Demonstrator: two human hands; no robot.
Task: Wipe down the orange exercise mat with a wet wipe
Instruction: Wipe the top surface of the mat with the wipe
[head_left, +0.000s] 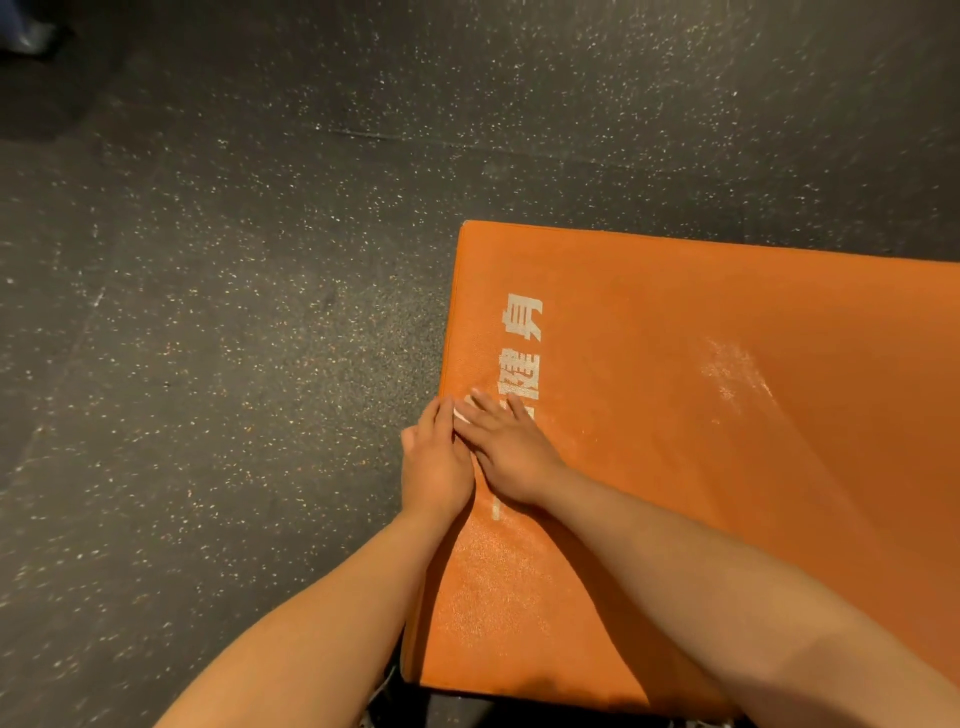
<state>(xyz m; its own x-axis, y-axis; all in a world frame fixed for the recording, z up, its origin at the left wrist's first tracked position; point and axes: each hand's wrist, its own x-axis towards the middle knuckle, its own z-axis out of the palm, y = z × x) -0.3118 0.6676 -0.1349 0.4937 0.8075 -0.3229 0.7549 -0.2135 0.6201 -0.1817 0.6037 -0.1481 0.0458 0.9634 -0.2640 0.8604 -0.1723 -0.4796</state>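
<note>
On the speckled floor (208, 312) lay the orange exercise mat (675, 493), a whitish scuff (732, 374) showing mid-surface, so most of the wiping seemed left. At its left edge the left hand (436, 462) and right hand (511, 452) pressed flat, fingers straight, grip released, on the wet wipe (464, 415), only a sliver of it visible.

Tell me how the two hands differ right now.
The left hand sits at the edge of the mat; the right hand lies fully on it, over the white lettering. Left hand's fingers are together, right hand's spread. Both lie flat, and the white wipe shows between them.
</note>
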